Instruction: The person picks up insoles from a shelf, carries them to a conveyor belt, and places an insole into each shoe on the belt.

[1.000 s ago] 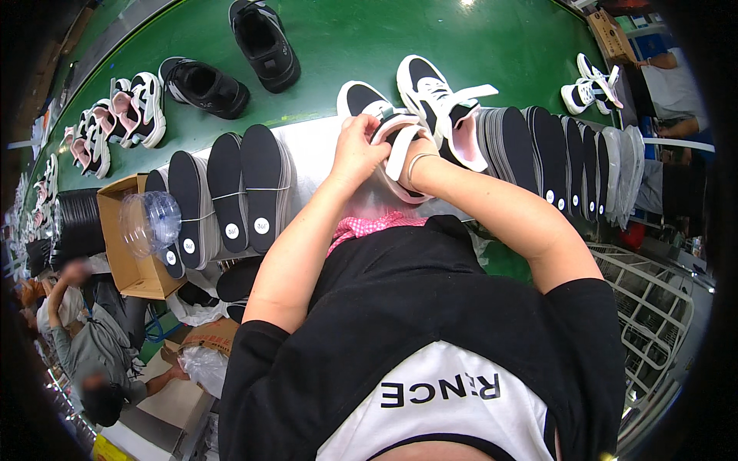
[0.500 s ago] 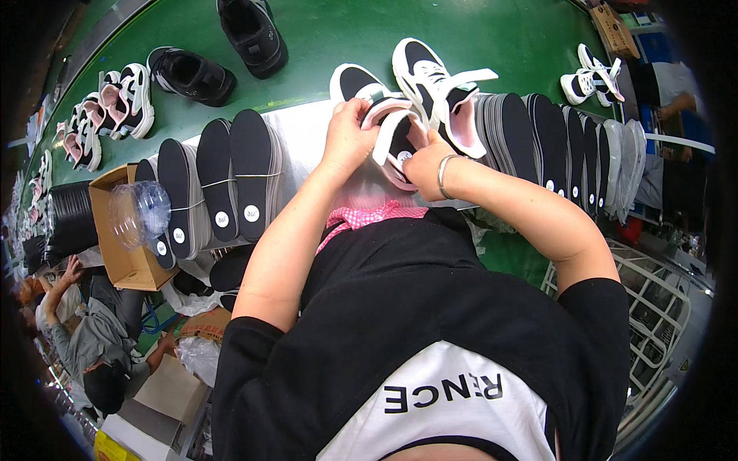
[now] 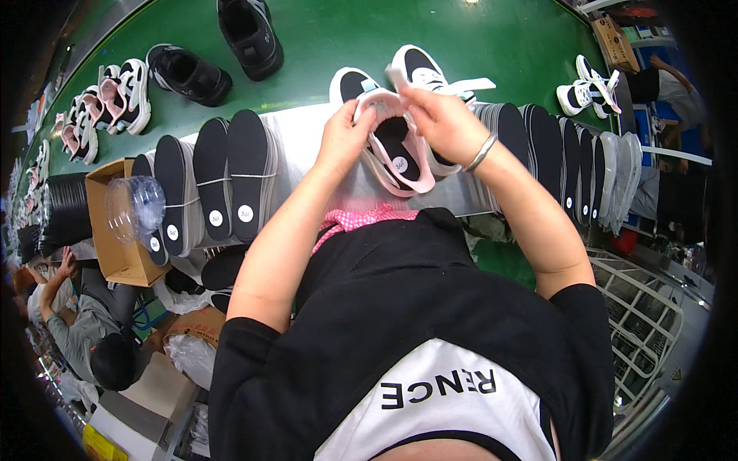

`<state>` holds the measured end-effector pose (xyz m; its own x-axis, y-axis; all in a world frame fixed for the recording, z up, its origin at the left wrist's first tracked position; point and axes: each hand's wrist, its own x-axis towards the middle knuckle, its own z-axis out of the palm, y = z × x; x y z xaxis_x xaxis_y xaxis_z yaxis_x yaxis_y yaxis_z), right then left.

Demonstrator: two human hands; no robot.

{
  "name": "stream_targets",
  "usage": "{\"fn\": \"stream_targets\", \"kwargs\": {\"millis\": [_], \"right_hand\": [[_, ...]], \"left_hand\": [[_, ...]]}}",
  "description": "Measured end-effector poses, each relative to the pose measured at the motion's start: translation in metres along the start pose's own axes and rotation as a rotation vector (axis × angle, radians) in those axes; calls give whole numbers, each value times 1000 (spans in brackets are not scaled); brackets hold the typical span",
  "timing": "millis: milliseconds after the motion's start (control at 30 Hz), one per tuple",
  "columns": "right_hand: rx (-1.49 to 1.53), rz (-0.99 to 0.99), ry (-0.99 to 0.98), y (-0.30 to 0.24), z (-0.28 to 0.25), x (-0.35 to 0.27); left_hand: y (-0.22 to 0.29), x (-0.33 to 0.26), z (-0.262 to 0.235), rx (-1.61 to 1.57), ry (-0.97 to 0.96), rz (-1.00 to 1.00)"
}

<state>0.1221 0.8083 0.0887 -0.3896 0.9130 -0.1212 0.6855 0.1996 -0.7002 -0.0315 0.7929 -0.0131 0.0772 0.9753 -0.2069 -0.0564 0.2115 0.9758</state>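
A white and black shoe with a pink lining [image 3: 421, 184] lies tilted in front of me, its opening toward me. Inside it rests a black insole [image 3: 394, 138] with a round white sticker. My left hand [image 3: 346, 138] is closed on the shoe's padded edge by the tongue. My right hand [image 3: 450, 127] is closed at the far side of the opening, its fingertips pinching what looks like the shoe's white strap [image 3: 395, 77], which is blurred. Just beyond and partly behind my right hand stands the matching shoe [image 3: 420, 65], its loose white strap pointing right.
Banded stacks of black insoles [image 3: 250, 173] stand left of the shoe, with more insole stacks [image 3: 511, 146] on the right. A cardboard box [image 3: 115, 253] holds a clear plastic container. Black shoes [image 3: 188, 77] and pink-lined shoes sit on the green table [image 3: 330, 31]. Another person [image 3: 92, 338] is at lower left.
My right hand has come out of the shoe's opening and moved up to its far edge. The strap that crossed the opening is drawn away, so the insole shows more fully.
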Motion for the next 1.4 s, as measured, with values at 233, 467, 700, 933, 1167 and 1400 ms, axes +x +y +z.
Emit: {"fn": "stream_targets", "kwargs": {"millis": [233,467,700,933,1167,1400], "right_hand": [[-551,-78,-228,-1,34,0],[-16,61,127,32,33,11],[125,-134,94,18,4,-31],[-306,362,601,130,-70,-117],[-392,794,431,172,-80,-157],[430,656,513,125,-106,-161]], "left_hand": [[13,2,0,-39,-47,-154],[0,13,-8,-105,-106,-214],[27,6,-23,413,2,26],[88,-24,21,553,230,945],[34,20,110,790,-25,625],[45,33,100,730,-76,338]]}}
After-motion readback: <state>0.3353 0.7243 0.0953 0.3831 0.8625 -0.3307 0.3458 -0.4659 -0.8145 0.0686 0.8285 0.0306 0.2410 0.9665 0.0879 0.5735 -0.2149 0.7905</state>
